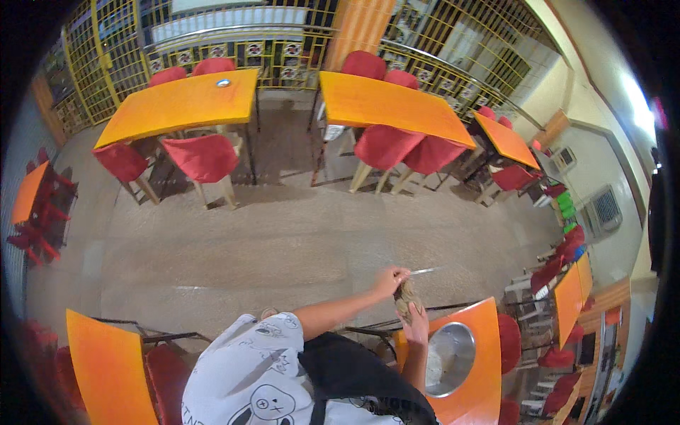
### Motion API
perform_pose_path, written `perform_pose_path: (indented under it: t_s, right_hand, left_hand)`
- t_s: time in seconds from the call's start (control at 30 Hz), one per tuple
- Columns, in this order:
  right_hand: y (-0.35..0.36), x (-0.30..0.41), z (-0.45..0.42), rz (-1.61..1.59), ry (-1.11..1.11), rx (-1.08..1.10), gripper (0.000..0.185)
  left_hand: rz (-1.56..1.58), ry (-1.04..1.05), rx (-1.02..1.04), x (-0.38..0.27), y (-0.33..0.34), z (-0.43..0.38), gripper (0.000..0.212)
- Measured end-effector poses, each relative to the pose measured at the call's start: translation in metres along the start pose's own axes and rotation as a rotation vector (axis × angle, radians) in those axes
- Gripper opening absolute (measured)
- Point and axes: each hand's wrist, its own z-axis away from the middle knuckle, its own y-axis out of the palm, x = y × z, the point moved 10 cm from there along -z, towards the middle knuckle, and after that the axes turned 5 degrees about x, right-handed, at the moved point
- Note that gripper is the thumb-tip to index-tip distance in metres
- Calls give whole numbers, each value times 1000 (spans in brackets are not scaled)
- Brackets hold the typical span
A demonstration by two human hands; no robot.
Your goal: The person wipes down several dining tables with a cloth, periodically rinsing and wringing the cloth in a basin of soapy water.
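In my left hand point(396, 280) is a thin pale implement point(423, 271), perhaps a knife, pointing to the right; its handle end is hidden by my fingers. My right hand point(416, 322), just below, grips a brownish, rough oblong thing point(407, 300), whose upper end is at my left hand. I cannot tell what the brownish thing is. Close to my right forearm, a round steel basin point(467, 366) stands on an orange table point(486, 340), with something pale inside.
Across the floor stand two orange tables point(180, 103) point(388, 103) with red-covered chairs point(204, 159). Another orange table point(106, 366) is at the lower left. More tables and chairs line the right side. Yellow metal grilles point(103, 61) rise at the back.
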Motion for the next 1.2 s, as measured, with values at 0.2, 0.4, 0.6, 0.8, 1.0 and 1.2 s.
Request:
perform_pose_path:
  t_s: [0.2,0.4,0.6,0.8,1.0,1.2]
  right_hand:
    - [173,-35,-79,300,33,69,30]
    - [354,-31,-132,1032,-194,310,41]
    - [503,-67,-172,1151,-187,565,31]
    - [664,-95,-205,842,-301,932,28]
    - [793,-193,-227,55,483,1278,57]
    - [851,-303,-222,417,615,1237,75]
  left_hand:
    - [-126,66,-377,-28,-257,22,19]
    - [94,101,-809,-53,-469,99,11]
    - [151,126,-1013,-105,-619,173,9]
    - [-284,88,-1104,-172,-738,218,9]
    - [134,65,-1151,-163,-848,229,20]
    - [164,-34,-1252,-114,-939,286,13]
